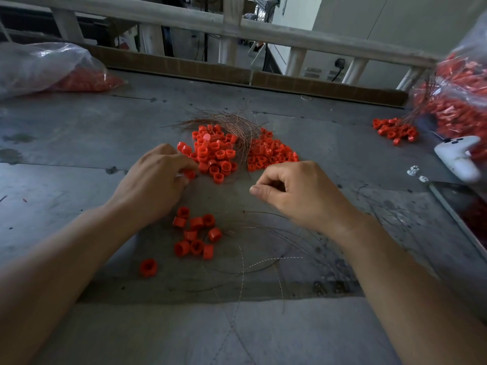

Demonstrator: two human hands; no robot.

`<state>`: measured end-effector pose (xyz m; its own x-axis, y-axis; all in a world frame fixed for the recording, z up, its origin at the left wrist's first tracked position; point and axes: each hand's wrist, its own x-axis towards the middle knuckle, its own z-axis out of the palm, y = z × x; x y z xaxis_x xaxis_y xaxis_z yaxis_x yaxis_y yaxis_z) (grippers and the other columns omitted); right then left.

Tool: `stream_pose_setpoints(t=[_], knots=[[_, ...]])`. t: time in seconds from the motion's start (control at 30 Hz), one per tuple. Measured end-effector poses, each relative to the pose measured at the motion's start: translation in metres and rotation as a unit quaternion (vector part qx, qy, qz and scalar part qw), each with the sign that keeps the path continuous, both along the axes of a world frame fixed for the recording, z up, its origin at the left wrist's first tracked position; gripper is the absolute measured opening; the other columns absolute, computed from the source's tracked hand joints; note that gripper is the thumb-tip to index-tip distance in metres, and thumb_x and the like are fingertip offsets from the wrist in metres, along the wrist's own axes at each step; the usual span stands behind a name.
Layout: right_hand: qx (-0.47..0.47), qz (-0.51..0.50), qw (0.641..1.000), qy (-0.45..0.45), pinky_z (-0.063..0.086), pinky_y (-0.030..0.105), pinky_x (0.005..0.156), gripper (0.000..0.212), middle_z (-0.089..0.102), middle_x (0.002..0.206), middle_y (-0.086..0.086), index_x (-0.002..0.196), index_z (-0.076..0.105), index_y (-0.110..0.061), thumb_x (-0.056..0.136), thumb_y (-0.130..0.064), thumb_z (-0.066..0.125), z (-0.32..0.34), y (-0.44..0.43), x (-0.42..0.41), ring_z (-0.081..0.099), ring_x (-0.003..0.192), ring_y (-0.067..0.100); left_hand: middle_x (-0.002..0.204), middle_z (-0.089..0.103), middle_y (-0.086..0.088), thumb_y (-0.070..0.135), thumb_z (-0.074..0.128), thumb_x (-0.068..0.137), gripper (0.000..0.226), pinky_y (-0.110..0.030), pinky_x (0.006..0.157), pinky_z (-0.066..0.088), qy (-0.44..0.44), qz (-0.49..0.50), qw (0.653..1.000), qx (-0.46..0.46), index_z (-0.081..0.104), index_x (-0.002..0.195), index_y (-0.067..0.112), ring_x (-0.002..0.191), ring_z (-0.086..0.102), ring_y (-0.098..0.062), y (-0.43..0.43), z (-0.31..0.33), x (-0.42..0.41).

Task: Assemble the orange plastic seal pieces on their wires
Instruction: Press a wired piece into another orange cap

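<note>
Surface (pixel 79 154): grey, scuffed metal, with a cardboard strip along the far edge.
Left hand (pixel 155 180): near the middle of the surface, fingers curled, gripping one cap (pixel 190 175) at the fingertips, at the left edge of the cap pile.
Right hand (pixel 297 193): just right of the left hand, fingers curled narrow, thumb pressed to forefinger; whether a wire lies between them cannot be told.
Cap pile (pixel 214 155): orange ring-shaped caps, heaped at the middle.
Small-piece pile (pixel 271 154): smaller orange pieces, just right of the cap pile.
Wire bundle (pixel 232 121): thin coppery wires, fanned behind both piles.
Loose caps (pixel 196 234): a small cluster between the forearms, toward the near edge.
Loose wires (pixel 263 259): thin strands curving beside the cluster.
Left bag (pixel 39 67): clear plastic, orange pieces inside, far left corner.
Right bag (pixel 463 96): clear plastic, orange pieces and wires, far right corner.
White controller (pixel 458 160): at the right edge.
</note>
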<state>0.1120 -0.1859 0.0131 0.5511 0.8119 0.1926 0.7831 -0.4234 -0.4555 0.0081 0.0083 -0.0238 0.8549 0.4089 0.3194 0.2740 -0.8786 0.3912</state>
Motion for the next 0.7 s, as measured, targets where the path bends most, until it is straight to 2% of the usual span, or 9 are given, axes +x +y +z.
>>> stream_pose_setpoints(t=[0.13,0.2,0.3,0.37,0.43,0.53,0.6,0.7], knots=[[-0.001,-0.033,0.999,-0.001,0.039,0.008,0.054,0.017,0.055,0.061,-0.015,0.074,0.065,-0.020,0.085,-0.032,0.062,-0.001,0.000,0.008,0.051,0.058,-0.001,0.092,0.045,0.007,0.013,0.064,0.084,0.021,-0.028,0.074,0.034,-0.007,0.006,1.000,0.003,0.068,0.101,0.023,0.087,0.045,-0.013,0.000,0.002,-0.001],[-0.005,-0.052,0.999,-0.002,0.038,0.008,0.054,0.017,0.056,0.061,-0.014,0.073,0.063,-0.021,0.085,-0.032,0.062,-0.003,-0.001,0.012,0.052,0.058,0.001,0.084,0.050,0.008,0.016,0.068,0.080,0.012,-0.024,0.068,0.033,-0.023,0.016,1.000,-0.006,0.067,0.084,0.026,0.079,0.050,-0.013,-0.002,0.005,-0.001],[-0.010,-0.078,0.997,-0.009,0.046,0.022,0.065,0.014,0.064,0.074,-0.005,0.081,0.066,-0.018,0.087,-0.030,0.060,-0.007,0.000,0.019,0.058,0.069,0.010,0.068,0.056,0.017,0.017,0.073,0.072,0.023,-0.009,0.051,0.034,-0.068,0.050,0.994,-0.066,0.056,0.063,0.030,0.064,0.051,-0.001,-0.006,0.009,-0.003],[-0.009,-0.082,0.997,-0.012,0.046,0.025,0.073,0.014,0.063,0.083,-0.004,0.089,0.067,-0.016,0.087,-0.027,0.060,-0.010,0.002,0.022,0.056,0.077,0.011,0.064,0.058,0.015,0.015,0.074,0.068,0.023,-0.001,0.050,0.035,-0.092,0.051,0.989,-0.108,0.057,0.062,0.029,0.063,0.053,0.000,-0.009,0.012,-0.005],[-0.010,-0.064,0.998,-0.017,0.040,0.021,0.085,0.019,0.060,0.099,-0.003,0.101,0.067,-0.014,0.088,-0.026,0.059,-0.013,0.006,0.023,0.055,0.094,0.012,0.064,0.060,0.014,0.012,0.075,0.068,0.023,0.002,0.052,0.035,-0.094,0.039,0.987,-0.125,0.058,0.063,0.028,0.063,0.056,0.000,-0.012,0.012,-0.005],[-0.025,-0.011,0.999,-0.042,0.017,0.010,0.095,0.036,0.046,0.134,0.001,0.119,0.060,-0.014,0.089,-0.034,0.054,-0.018,0.015,0.020,0.037,0.125,0.013,0.065,0.062,0.013,0.011,0.074,0.069,0.022,0.002,0.054,0.036,-0.091,0.027,0.986,-0.136,0.060,0.064,0.027,0.062,0.058,0.000,-0.015,0.013,-0.006],[-0.037,0.020,0.998,-0.049,0.010,0.017,0.103,0.047,0.029,0.148,0.001,0.126,0.054,-0.014,0.089,-0.042,0.049,-0.020,0.021,0.017,0.021,0.136,0.014,0.067,0.063,0.014,0.011,0.074,0.070,0.022,0.002,0.055,0.037,-0.094,0.013,0.984,-0.154,0.060,0.066,0.027,0.066,0.060,0.003,-0.016,0.014,-0.006],[-0.070,0.050,0.995,-0.046,0.004,0.026,0.110,0.057,0.010,0.155,-0.001,0.132,0.048,-0.012,0.089,-0.049,0.042,-0.024,0.028,0.014,0.005,0.141,0.012,0.069,0.063,0.014,0.011,0.073,0.071,0.024,0.002,0.057,0.039,-0.094,-0.013,0.982,-0.164,0.060,0.068,0.030,0.071,0.058,0.010,-0.018,0.014,-0.008]])
